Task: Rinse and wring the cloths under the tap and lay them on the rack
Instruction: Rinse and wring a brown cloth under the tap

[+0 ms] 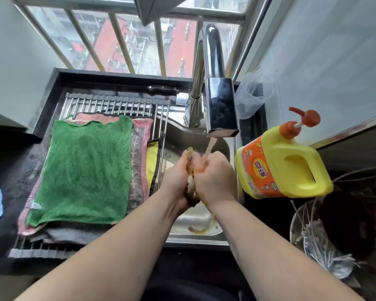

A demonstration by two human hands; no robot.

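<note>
Head view: left hand [175, 175] + right hand [215, 178] tight grip on orange cloth [191, 165]; tap water [210, 145] hitting grip may splash.

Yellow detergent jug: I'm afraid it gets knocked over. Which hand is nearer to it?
Right. The right hand grips the wet cloth just beside the jug, not touching it. The left hand grips the same cloth beyond it, on the rack side.

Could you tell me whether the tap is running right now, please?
On: water streams from the tap onto the gripped cloth.
</note>
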